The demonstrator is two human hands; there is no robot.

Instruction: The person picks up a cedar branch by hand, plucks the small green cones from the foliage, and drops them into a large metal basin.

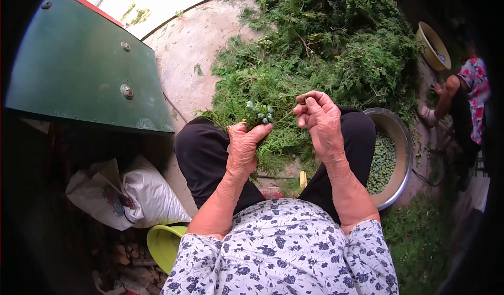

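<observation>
My left hand [243, 147] is closed around a green leafy sprig [259, 112] that carries small blue-green berries at its top. My right hand [319, 120] hovers just to the right of the sprig, fingers curled and pinched together; whether it holds a berry I cannot tell. Both hands are above my lap, over dark trousers [202, 156]. More cut greenery [275, 153] lies between my knees.
A large heap of green branches [325, 37] covers the ground ahead. A metal bowl [405, 137] with several green berries sits by my right knee. Another person [467, 100] sits at right, near a yellow basin [431, 44]. A green panel [79, 64], white sacks [142, 195] and a yellow bowl [163, 242] stand at left.
</observation>
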